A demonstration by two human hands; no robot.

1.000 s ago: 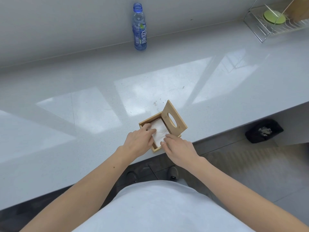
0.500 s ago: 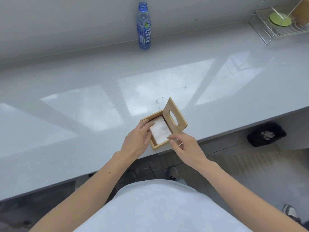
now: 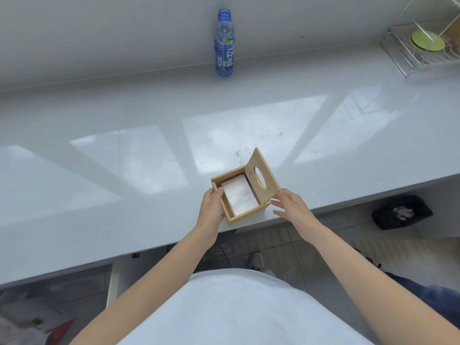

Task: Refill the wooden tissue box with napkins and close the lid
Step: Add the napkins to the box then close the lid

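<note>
One step remains: napkins (image 3: 239, 195) lie inside the wooden tissue box (image 3: 225, 212) at the desk (image 3: 124, 170) edge, left hand (image 3: 211, 210) grasping its wall, right hand (image 3: 291, 206) released beside the upright lid (image 3: 261, 180).

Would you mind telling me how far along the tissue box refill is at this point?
Filling looks done: white napkins lie flat inside the wooden tissue box. In hand: the left hand grips the box's left wall, thumb over the rim, while the right hand is open beside the raised lid, fingertips at its lower corner. Left: swinging the lid down to close the box.
</note>
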